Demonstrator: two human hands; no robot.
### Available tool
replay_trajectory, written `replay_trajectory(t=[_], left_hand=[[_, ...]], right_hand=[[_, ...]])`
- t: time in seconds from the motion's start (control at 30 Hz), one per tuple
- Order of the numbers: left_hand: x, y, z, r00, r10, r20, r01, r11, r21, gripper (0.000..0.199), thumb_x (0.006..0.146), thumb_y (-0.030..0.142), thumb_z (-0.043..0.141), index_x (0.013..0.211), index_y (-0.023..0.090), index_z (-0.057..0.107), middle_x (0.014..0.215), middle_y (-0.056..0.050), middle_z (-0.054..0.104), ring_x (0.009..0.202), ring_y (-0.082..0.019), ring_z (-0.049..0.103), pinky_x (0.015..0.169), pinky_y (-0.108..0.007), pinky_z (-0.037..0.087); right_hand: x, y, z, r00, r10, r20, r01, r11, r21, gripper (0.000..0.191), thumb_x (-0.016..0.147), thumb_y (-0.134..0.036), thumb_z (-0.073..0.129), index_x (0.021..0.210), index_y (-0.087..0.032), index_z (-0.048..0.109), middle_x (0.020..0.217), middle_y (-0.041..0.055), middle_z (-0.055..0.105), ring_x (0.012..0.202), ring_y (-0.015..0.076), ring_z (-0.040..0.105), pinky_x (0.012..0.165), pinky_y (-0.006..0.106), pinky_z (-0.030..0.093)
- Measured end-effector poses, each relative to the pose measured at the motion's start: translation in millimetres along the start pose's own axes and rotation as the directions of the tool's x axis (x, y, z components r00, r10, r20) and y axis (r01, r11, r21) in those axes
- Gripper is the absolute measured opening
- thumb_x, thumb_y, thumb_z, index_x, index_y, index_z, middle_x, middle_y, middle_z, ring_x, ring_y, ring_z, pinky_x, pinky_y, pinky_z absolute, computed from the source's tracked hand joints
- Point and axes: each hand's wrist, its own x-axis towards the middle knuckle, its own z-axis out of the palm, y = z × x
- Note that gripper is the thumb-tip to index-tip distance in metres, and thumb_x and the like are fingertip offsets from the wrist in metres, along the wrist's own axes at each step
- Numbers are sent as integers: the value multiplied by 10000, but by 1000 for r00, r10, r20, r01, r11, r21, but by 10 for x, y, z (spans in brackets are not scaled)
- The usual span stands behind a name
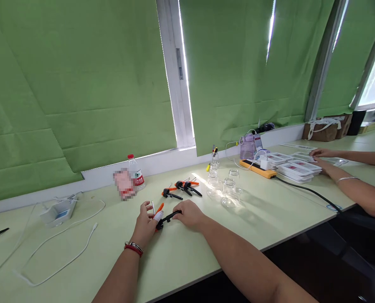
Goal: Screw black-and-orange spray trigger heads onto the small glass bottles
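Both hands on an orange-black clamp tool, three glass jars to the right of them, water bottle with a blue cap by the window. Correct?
Not quite: the water bottle has a red cap, not blue, as the head view shows. The rest holds: left hand and right hand on the clamp tool, glass jars to the right.

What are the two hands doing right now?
Left hand: closed on the orange and black clamp.
Right hand: closed over the clamp's black handle end.

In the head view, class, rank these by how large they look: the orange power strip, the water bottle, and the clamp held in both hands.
1. Orange power strip, the longest.
2. Water bottle and held clamp: they look alike in extent, and the clamp lies nearer the camera, so no ranking between them.
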Motion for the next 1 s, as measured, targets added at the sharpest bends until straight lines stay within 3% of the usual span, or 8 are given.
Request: replay_trajectory(t=[0.1, 0.27, 0.4, 0.5, 0.6, 0.8, 1.0], left_hand=[[28, -50, -13, 999, -49, 5, 49, 999, -23, 752, 688, 535, 647, 1264, 195, 302, 1232, -170, 463, 781, -197, 637, 659, -367, 537], [19, -13, 0, 998, -56, 13, 57, 995, -86, 702, 611, 474, 722, 1164, 210, 380, 1214, -134, 454, 808, -168, 620, 637, -293, 527], [-22, 32, 4, 990, -90, 109, 98, 993, -72, 679, 605, 448, 731, 1147, 206, 403, 977, -49, 519, 622, -114, 593, 560, -249, 477], [-33, 9, 1, 991, -67, 116, 69, 998, -13, 643, 610, 448, 726, 1132, 201, 444, 869, -5, 521, 541, -89, 527, 527, -239, 446], [-18, -35, -4, 994, 4, 109, -8, 999, 35, 544, 610, 447, 720, 1048, 197, 516, 896, -28, 558, 587, -113, 526, 539, -257, 460], [14, -61, -21, 984, 140, 109, -155, 978, 141, 373, 619, 423, 708, 894, 204, 585, 1144, -92, 546, 912, -229, 576, 694, -325, 498], [24, -83, -33, 978, 147, 151, -172, 971, 169, 354, 588, 390, 720, 852, 194, 589, 1022, -76, 577, 906, -238, 567, 746, -349, 477]], right_hand=[[-10, -29, 11, 1000, -10, 25, 12, 998, -64, 77, 754, -290, 677, 745, -241, 736, 658, 0, 631, 661, 143, 535, 558, 226, 333], [2, 5, 22, 997, 67, 25, -63, 992, -111, 89, 733, -317, 693, 772, -262, 751, 655, -5, 642, 616, 132, 523, 519, 222, 312], [18, 58, 28, 993, 107, 46, -100, 986, -131, 108, 722, -330, 697, 792, -274, 757, 657, -4, 652, 616, 134, 525, 509, 226, 293], [22, 82, 31, 993, 102, 53, -94, 986, -137, 127, 714, -338, 700, 803, -271, 760, 684, 2, 665, 648, 141, 539, 518, 226, 298], [23, 101, 36, 993, 104, 55, -95, 986, -138, 135, 704, -341, 705, 804, -270, 761, 703, 4, 674, 673, 149, 550, 526, 227, 308], [35, 130, 39, 988, 139, 61, -130, 983, -130, 137, 700, -330, 711, 811, -264, 758, 758, 12, 685, 702, 158, 573, 543, 237, 332], [27, 152, 31, 978, 199, 64, -190, 974, -121, 255, 673, -342, 728, 903, -234, 741, 912, 36, 704, 804, 184, 609, 626, 246, 399]])
